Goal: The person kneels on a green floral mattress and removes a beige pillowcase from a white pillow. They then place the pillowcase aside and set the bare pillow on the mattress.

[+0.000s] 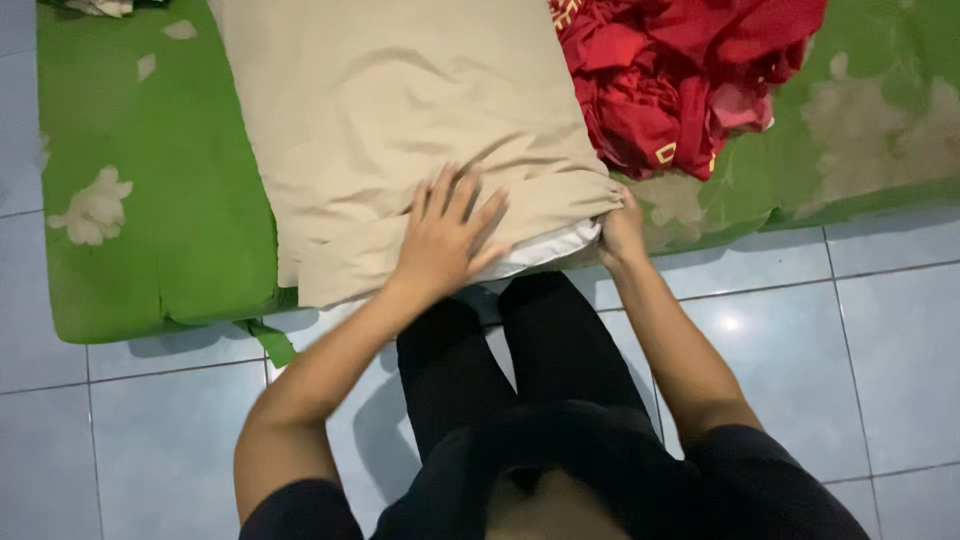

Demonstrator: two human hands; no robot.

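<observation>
We stand on a pale blue tiled floor (880, 330) at the edge of a green mattress (170, 240) patched with faded cream flowers. Our left hand (445, 235) lies flat with fingers spread wide on the near end of a beige pillowcase (400, 110), pressing it down and gripping nothing. Our right hand (622, 232) is closed around the pillowcase's near right corner, pinching the bunched cloth there; its fingertips are tucked under the fabric and cannot be seen. A strip of the white pillow (545, 250) shows out of the open end between our two hands, the rest of it covered by the case.

The pillowcase lies lengthwise on the mattress, its near end reaching the mattress edge just above our knees, and its far end is cut off by the top of the view. We count one pillow, one case, two hands. Just beside the pillow on the right lies a heap of crumpled red clothing (680, 70), touching the case's edge; how many garments it holds we cannot tell. A bit of whitish cloth (100, 6) shows at the upper left, mostly cropped. Our black trousers (500, 370) fill the lower middle.
</observation>
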